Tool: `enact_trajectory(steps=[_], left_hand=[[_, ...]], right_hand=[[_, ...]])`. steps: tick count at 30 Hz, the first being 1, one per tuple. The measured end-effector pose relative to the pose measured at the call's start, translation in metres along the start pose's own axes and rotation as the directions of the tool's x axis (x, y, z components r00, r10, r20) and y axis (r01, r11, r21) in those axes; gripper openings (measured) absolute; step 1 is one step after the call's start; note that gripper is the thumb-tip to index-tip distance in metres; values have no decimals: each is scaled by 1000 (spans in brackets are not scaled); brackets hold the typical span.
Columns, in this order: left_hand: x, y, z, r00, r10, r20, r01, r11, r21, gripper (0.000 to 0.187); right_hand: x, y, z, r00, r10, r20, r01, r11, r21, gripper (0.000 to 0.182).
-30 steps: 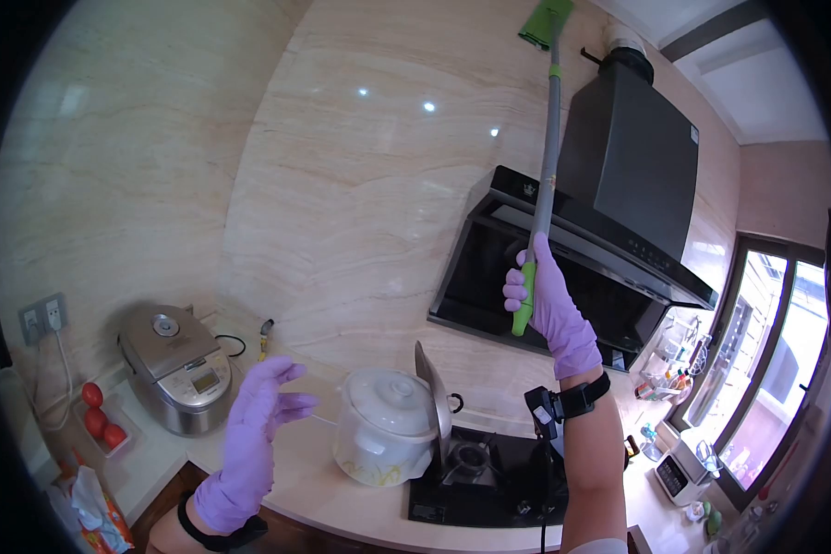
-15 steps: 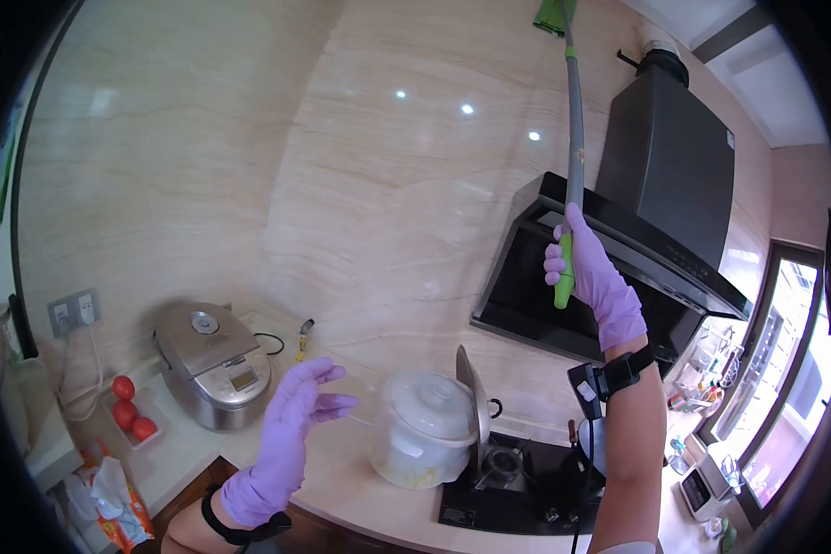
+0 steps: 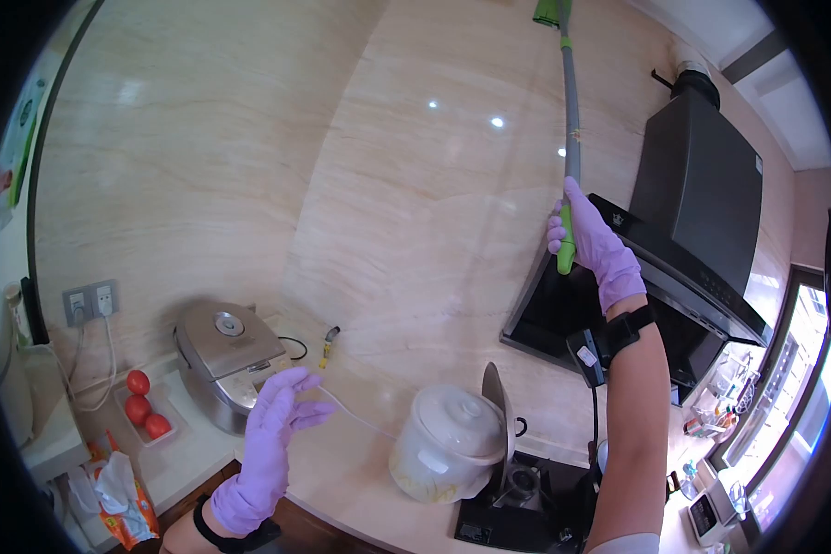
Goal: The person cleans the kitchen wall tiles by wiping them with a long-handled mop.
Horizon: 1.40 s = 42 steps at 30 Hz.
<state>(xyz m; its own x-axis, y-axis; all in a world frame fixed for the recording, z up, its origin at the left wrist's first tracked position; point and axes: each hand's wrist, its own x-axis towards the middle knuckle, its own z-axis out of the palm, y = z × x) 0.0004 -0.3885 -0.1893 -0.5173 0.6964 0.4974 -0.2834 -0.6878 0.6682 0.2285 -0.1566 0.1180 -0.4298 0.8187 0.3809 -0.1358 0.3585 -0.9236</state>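
In my gloved right hand I hold a long-handled mop, fingers wrapped round its green grip. Its grey pole runs up along the marble-patterned wall, and the green head is partly cut off by the upper frame edge. Behind the hand is the black range hood. My left hand, also in a purple glove, is raised over the counter with its fingers apart and nothing in it. It is nearest to the rice cooker, overlapping its front in view.
A lidded white pot stands beside the black gas stove, with a dark round lid upright between. At left are red tomatoes in a tray, a wipes packet and a wall socket with cords.
The view has turned left, so the hood, pot and cooker appear further right. Against the wall, my right hand and the mop have moved left and slightly up. My left hand stays open.
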Motion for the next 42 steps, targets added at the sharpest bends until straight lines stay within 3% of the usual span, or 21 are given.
enact_trajectory(steps=[7,22,31,38,40,42], left_hand=[[5,-6,-11,997,-5,-76,5,1000,7,38],[6,-17,7,999,-28,-42,28,1000,0,35],[6,-31,14,997,-77,-1,77,996,42,40],[38,-85,34,988,-129,81,117,983,142,41],[54,-120,30,988,-20,153,-54,885,462,46],[66,-116,50,986,-53,156,-37,851,524,50]], right_hand=[[32,14,29,998,-39,-39,38,999,-32,43],[36,44,33,998,-25,-52,20,995,-95,45],[4,183,34,999,34,8,-34,999,33,47],[-103,319,69,992,123,-18,-122,991,48,43],[-138,353,85,988,148,-50,-147,989,33,41],[-154,366,90,990,132,-38,-132,991,20,39]])
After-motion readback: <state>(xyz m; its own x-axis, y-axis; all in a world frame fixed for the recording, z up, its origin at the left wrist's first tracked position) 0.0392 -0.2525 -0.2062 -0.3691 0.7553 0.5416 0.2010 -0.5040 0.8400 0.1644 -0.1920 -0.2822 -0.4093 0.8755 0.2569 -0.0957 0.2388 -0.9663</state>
